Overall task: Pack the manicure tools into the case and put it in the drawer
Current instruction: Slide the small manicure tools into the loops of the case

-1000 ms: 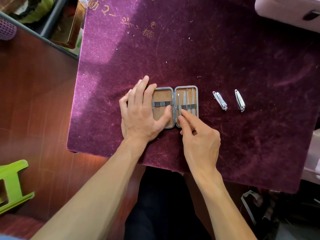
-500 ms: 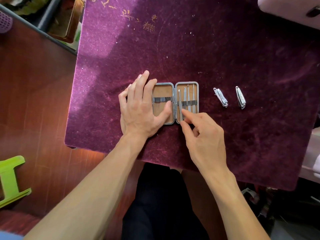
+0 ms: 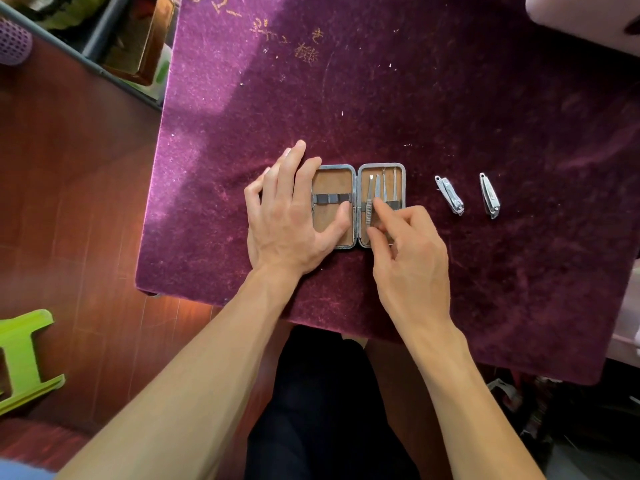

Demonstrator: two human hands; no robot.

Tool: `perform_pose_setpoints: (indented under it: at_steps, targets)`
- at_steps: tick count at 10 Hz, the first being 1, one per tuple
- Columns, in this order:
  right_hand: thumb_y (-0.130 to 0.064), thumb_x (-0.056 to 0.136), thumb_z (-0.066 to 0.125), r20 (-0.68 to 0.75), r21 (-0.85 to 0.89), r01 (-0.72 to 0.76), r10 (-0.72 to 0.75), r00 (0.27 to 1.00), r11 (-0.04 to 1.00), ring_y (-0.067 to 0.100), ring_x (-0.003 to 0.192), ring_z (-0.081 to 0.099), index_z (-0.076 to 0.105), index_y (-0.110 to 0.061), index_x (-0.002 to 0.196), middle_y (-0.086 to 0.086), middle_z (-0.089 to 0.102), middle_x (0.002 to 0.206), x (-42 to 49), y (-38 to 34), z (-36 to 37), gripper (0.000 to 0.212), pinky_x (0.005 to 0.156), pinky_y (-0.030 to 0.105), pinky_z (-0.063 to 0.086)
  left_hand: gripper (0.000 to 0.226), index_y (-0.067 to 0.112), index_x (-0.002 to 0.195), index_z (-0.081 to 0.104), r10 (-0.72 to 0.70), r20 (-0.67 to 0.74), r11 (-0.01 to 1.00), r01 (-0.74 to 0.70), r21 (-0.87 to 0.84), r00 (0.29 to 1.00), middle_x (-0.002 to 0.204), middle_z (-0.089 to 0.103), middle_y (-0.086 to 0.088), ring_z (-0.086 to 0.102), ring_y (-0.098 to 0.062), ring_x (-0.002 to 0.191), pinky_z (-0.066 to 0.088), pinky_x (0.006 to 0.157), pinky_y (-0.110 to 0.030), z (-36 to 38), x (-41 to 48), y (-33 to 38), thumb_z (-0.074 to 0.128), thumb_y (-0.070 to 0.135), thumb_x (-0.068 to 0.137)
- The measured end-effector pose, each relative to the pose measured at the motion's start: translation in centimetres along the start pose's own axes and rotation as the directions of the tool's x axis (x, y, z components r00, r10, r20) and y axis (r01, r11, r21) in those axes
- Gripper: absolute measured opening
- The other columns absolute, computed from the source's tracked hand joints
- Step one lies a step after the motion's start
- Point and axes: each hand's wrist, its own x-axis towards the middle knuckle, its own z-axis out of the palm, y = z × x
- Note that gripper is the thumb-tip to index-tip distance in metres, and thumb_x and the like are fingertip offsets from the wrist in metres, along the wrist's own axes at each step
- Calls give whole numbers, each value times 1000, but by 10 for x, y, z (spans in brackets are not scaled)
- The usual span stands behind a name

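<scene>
A small metal-rimmed case lies open flat on the purple velvet table, tan lining up. My left hand lies flat on its left half, thumb across the lining below the empty elastic band. The right half holds several thin steel tools under a band. My right hand rests on that half, index fingertip and thumb touching the tweezers. Two nail clippers lie loose on the cloth to the right of the case. No drawer is in view.
A pale pink object sits at the table's far right corner. Left of the table is wooden floor with a green stool, a dark rail and a box. My dark-clothed lap is below the near edge.
My right index finger has slid further up onto the tools in the right half of the case. My left hand has stayed pressed on the left half.
</scene>
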Motion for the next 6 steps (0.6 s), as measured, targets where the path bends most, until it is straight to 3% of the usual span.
perform_pose_setpoints:
  at_steps: [2, 6]
  targets:
    - [-17, 102, 71, 90, -95, 16, -7, 996, 995, 15, 72, 55, 59, -17, 151, -1, 50, 102, 7, 5, -7, 51, 67, 36, 56, 67, 18, 141, 55, -1, 1, 1000, 1, 1, 1000, 160, 44, -2, 45, -21, 144, 36, 111, -42, 0, 0, 0, 52, 62, 90]
    - [-15, 104, 68, 120, -119, 38, -24, 993, 992, 21, 71, 57, 60, -21, 151, 0, 48, 100, 11, 7, -8, 49, 62, 43, 59, 67, 18, 141, 54, 2, -2, 1000, -2, 4, 1000, 160, 44, -2, 45, -22, 145, 36, 111, -43, 1, 0, 0, 51, 62, 90]
